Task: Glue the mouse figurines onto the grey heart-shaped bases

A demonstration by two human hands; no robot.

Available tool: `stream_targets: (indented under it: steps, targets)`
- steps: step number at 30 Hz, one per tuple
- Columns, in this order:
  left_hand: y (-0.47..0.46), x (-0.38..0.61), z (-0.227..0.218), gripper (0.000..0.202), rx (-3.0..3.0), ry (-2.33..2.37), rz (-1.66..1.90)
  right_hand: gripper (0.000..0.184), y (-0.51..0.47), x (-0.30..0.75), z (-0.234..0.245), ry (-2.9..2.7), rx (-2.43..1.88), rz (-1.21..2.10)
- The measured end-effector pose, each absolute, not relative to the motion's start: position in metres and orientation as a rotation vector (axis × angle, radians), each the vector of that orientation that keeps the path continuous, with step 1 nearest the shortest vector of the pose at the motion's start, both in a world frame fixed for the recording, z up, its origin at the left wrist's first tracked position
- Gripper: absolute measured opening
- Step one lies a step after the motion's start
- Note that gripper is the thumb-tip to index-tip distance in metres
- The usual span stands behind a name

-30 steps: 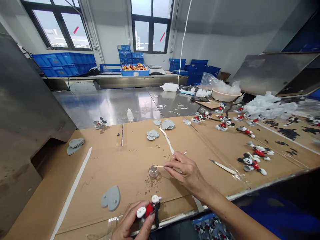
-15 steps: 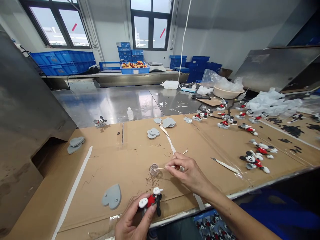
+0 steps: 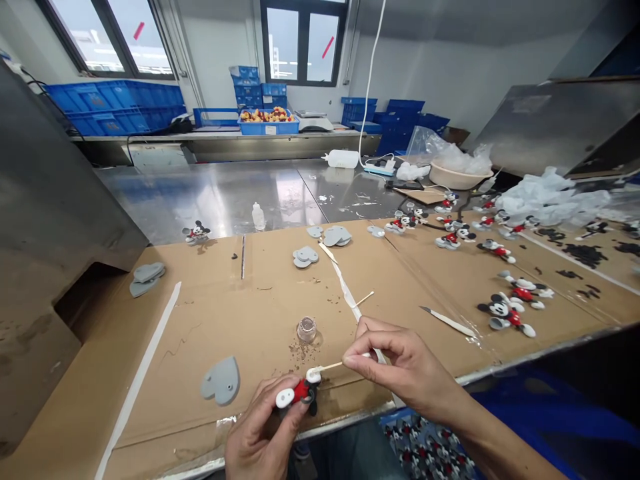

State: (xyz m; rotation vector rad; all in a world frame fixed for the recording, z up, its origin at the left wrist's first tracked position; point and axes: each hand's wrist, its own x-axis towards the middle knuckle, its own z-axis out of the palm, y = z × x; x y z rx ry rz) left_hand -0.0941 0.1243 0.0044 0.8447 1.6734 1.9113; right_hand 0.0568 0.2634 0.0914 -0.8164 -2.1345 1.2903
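Crates [image 3: 117, 100] nr windows [image 3: 283, 43] | cardbd [image 3: 225, 333] on bench [image 3: 210, 193] | L grip [image 3: 257, 423] holds figurine [image 3: 301, 390] | R grip [image 3: 407, 363] holds swab [image 3: 331, 365]

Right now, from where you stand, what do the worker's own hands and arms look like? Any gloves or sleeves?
Both are human hands, ungloved. The left hand shows bare fingers and thumb; its wrist is out of frame, so I can't tell about a sleeve there. The right hand leads to a slim, bare forearm, with no sleeve, watch or bracelet visible.

A workshop, judging by stacked blue crates [image 3: 115, 107] and figurines [image 3: 507, 315].
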Motion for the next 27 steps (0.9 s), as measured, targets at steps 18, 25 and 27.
stream_targets:
  steps: [18,25,27]
  targets:
    - [0.12,-0.104,-0.002,0.023,1.232,1.679,1.885,0.013,0.255,0.064,0.1,-2.377,-0.618,0.961]
    - [0.121,-0.104,-0.005,0.021,1.224,1.661,1.91,0.014,0.254,0.066,0.104,-2.375,-0.631,0.961]
    - [0.122,-0.105,-0.005,0.023,1.3,1.654,1.884,0.013,0.257,0.063,0.103,-2.308,-0.65,0.979]
